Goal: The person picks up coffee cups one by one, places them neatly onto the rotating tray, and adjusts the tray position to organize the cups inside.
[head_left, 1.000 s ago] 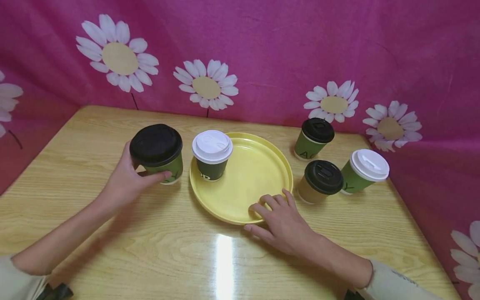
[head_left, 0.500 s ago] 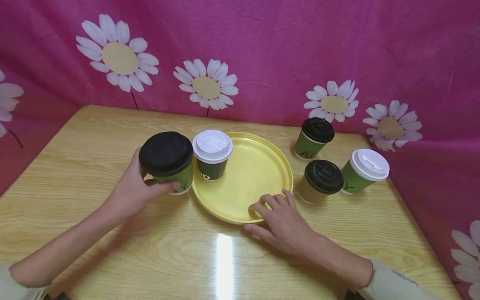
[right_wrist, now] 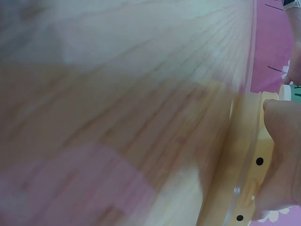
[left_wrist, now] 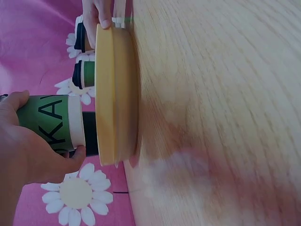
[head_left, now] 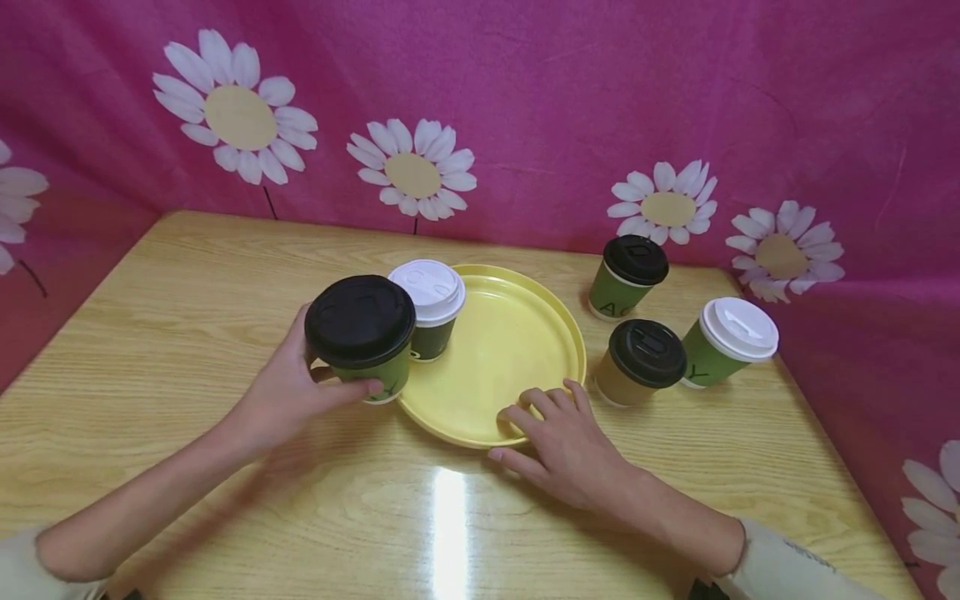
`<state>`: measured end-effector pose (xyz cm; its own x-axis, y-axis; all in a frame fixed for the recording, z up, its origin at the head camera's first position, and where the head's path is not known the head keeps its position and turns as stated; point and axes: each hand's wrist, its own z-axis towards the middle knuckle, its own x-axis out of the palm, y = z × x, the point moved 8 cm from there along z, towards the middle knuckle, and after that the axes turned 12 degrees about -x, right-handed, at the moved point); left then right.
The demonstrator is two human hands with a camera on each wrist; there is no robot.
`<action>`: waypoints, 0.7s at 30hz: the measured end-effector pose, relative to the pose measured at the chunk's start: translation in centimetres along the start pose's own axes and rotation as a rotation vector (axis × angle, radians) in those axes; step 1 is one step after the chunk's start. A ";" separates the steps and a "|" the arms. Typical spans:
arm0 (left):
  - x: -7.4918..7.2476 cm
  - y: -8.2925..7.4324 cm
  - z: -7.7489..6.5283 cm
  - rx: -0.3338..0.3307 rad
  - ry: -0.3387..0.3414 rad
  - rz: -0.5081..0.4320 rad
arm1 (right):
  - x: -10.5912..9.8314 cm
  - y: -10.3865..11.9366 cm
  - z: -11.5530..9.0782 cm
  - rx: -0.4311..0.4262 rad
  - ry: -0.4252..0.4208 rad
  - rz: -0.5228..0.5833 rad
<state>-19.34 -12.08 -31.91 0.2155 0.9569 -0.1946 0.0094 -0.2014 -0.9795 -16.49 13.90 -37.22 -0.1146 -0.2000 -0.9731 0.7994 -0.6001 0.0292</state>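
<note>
In the head view my left hand point(head_left: 281, 392) grips a green paper coffee cup point(head_left: 362, 329) with a black lid, fingers behind it and thumb across the front. The left wrist view has this cup point(left_wrist: 44, 117) raised above the rim of the yellow round tray point(left_wrist: 107, 94). It overlaps the tray's left edge and partly hides a dark cup with a white lid point(head_left: 431, 292) that stands on the tray point(head_left: 510, 358). My right hand point(head_left: 566, 450) holds the tray's near right rim, thumb outside and fingers inside.
Right of the tray stand a green cup with a black lid point(head_left: 628, 277), a brown cup with a black lid point(head_left: 641, 362) and a green cup with a white lid point(head_left: 729, 343). A pink daisy-print cloth point(head_left: 525, 100) hangs behind the wooden table point(head_left: 300, 508).
My left hand has carried the black-lidded green cup rightward and nearer to me, from beside the tray to over its left edge. The right hand and tray have stayed put.
</note>
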 end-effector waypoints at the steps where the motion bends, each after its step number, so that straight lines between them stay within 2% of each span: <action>1: 0.2 0.0 0.0 0.000 0.005 0.001 | 0.0 0.0 0.0 0.002 0.002 0.000; 12: 2.1 -0.2 0.6 -0.003 0.063 -0.031 | 0.1 -0.1 0.0 0.016 0.018 0.010; 21: 3.1 -0.3 0.8 0.008 0.096 -0.052 | 0.2 -0.1 0.0 0.014 0.011 0.012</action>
<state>-19.46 -8.89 -32.23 0.3074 0.9415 -0.1383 0.0149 -0.1501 -0.9886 -16.57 13.95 -37.40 -0.0989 -0.1987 -0.9751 0.7925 -0.6083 0.0436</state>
